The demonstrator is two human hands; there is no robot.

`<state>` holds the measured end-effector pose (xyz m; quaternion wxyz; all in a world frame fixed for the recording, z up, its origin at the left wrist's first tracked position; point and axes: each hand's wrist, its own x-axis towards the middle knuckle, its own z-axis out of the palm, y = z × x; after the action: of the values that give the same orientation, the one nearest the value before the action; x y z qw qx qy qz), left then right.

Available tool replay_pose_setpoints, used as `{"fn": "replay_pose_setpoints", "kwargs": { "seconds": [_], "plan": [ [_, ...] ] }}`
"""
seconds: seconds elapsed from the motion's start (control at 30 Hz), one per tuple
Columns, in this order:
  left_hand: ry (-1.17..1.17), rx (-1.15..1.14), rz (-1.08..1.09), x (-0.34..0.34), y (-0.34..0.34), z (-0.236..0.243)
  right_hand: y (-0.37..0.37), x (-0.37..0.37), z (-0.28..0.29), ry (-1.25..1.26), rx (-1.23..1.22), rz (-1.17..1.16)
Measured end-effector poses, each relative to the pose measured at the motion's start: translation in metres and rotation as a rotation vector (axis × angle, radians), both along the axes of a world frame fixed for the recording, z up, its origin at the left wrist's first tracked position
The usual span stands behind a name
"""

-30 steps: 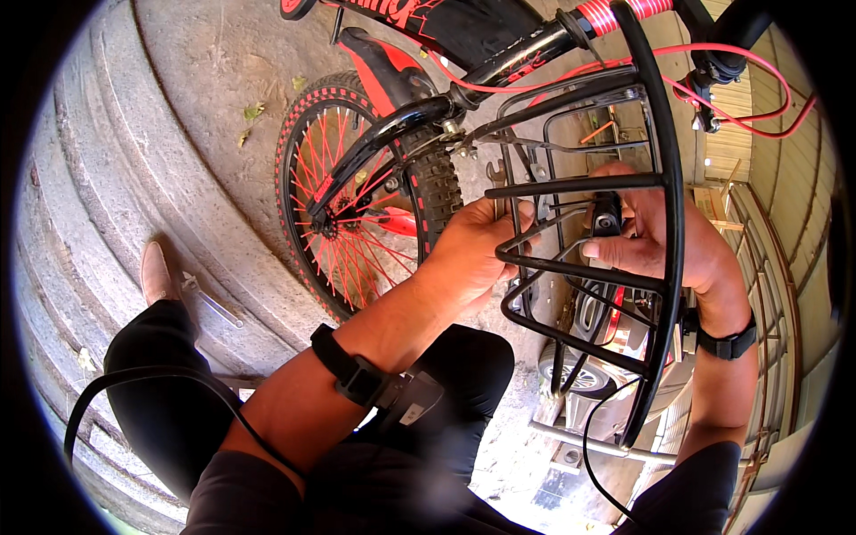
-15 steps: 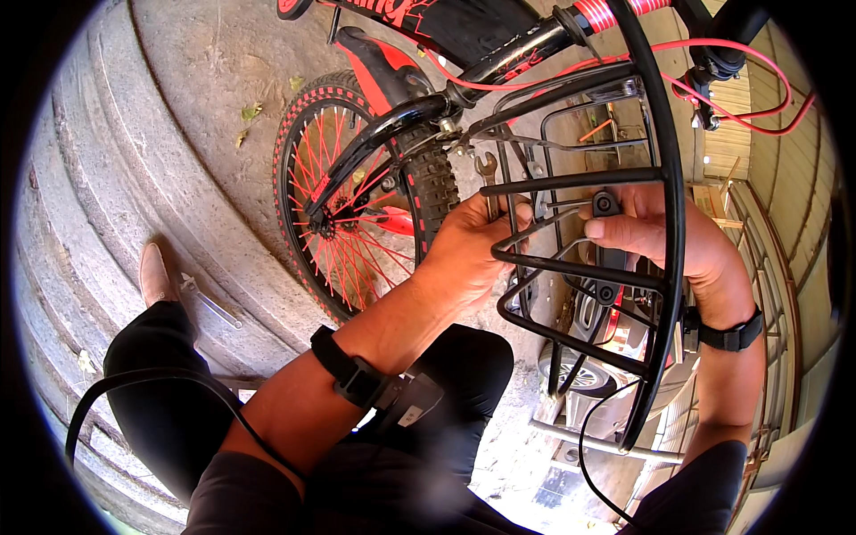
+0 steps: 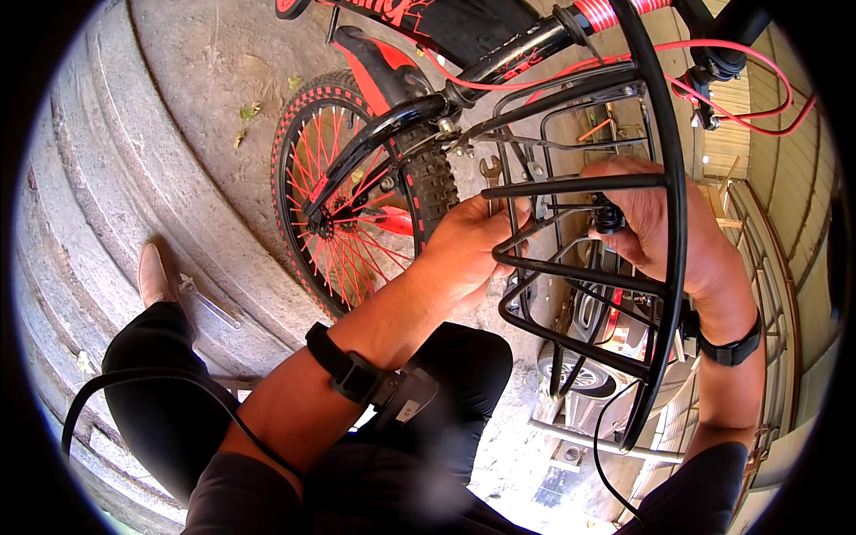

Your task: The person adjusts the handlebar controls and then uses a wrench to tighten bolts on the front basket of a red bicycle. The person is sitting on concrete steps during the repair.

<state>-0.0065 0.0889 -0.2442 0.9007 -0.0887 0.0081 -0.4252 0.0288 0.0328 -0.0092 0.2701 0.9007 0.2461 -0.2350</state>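
Note:
A black wire bicycle basket (image 3: 675, 267) is fixed in front of a black and red bicycle (image 3: 526, 45). My left hand (image 3: 468, 245) is closed round an open-ended wrench (image 3: 490, 169), whose jaw rises above the fingers on the tyre side of the basket. Inside the basket, my right hand (image 3: 664, 218) is closed on a black folding hex key tool (image 3: 608, 216). Its rounded end shows between thumb and fingers, close to the basket's inner wires. The fastener that the tools meet is too small and hidden to make out.
The red-spoked front wheel (image 3: 334, 223) with its knobby tyre stands left of the basket. Red cables (image 3: 749, 49) loop at the upper right. A loose metal tool (image 3: 212, 305) lies by my shoe (image 3: 157, 275). Behind the basket stands a parked car (image 3: 584, 343).
My right hand has turned and shifted its hold on the black tool, which was seen broadside before and now shows mainly its end. My left hand holds the wrench nearly still.

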Motion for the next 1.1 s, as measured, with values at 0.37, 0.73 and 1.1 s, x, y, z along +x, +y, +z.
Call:
{"fn": "replay_pose_setpoints", "kwargs": {
  "seconds": [0.37, 0.73, 1.1],
  "plan": [
    [-0.029, 0.024, 0.030, 0.003, 0.001, -0.001, 0.004, 0.003, 0.002, 0.066, -0.099, -0.177],
    [-0.018, -0.025, 0.055, -0.001, -0.002, -0.002, -0.004, -0.005, -0.006, 0.165, 0.516, -1.075],
    [-0.033, 0.006, -0.010, 0.003, 0.004, -0.002, 0.004, -0.002, -0.001, -0.006, -0.032, -0.038]
  ]
}}
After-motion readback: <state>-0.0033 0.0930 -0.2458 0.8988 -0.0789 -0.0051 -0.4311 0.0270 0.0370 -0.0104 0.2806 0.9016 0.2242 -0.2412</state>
